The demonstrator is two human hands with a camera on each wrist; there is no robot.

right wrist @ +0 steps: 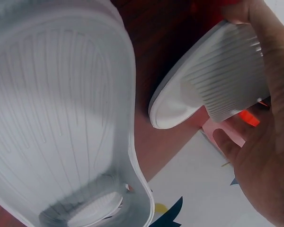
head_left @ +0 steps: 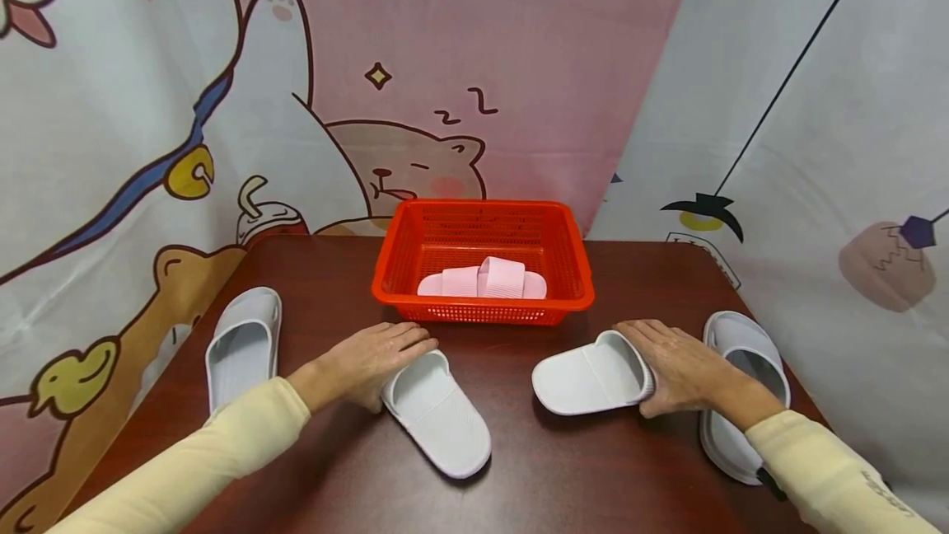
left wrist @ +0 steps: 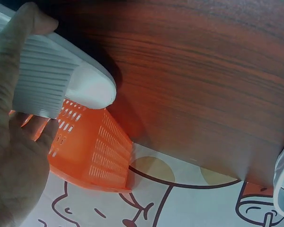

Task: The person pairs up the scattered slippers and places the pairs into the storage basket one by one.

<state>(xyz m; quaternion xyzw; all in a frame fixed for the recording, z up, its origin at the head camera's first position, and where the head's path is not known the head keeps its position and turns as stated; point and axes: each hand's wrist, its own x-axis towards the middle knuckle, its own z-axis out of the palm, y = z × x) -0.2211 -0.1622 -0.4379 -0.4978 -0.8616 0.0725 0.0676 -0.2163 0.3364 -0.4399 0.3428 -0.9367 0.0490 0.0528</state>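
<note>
The left white slipper (head_left: 437, 414) is on the person's side of the red basket (head_left: 482, 303), just in front of its left part. The heel end of this slipper points away from the basket and somewhat to the right. The left hand (head_left: 381, 357) is at its closed band, near the front left corner of the basket; the left wrist view shows the band held between the thumb on one side and the fingers on the other.

The right white slipper (head_left: 593, 373) is in front of the right part of the basket, well apart from the first one. It is tilted, with its heel end towards the left. The right hand (head_left: 670, 365) grips it by the band, to the right of the basket's front corner, with the thumb and the fingers on opposite sides. Whether either slipper fully rests on the surface, I cannot tell.

Inside the basket lie pink slippers (head_left: 504, 280), close to its front wall. Well to the left of the basket there is a pale grey slipper (head_left: 243, 348), and well to its right another grey slipper (head_left: 722, 439), partly covered by the right forearm in its light yellow sleeve (head_left: 838, 460). The basket stands at the far edge of a dark brown table (head_left: 563, 484). Behind it hangs a cloth (head_left: 519, 64) with cartoon animals, among them a sleeping bear (head_left: 415, 167).
</note>
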